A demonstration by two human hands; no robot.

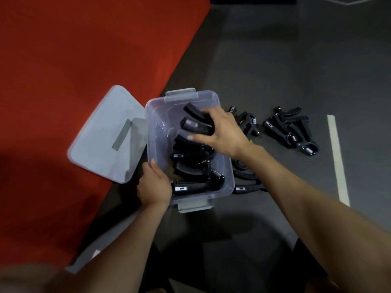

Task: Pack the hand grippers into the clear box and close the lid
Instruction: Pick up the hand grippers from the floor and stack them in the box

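Clear box part-filled — lid off.
My right hand lowers a gripped hand gripper; left hand grasps the rim — perhaps six hand grippers remain.

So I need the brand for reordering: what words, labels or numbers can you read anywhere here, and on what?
No text is readable.
Small white tags on the hand grippers in the clear box: too small and blurred.
Tag on a gripper on the floor: same.
Grey strip on the lid: no lettering visible.
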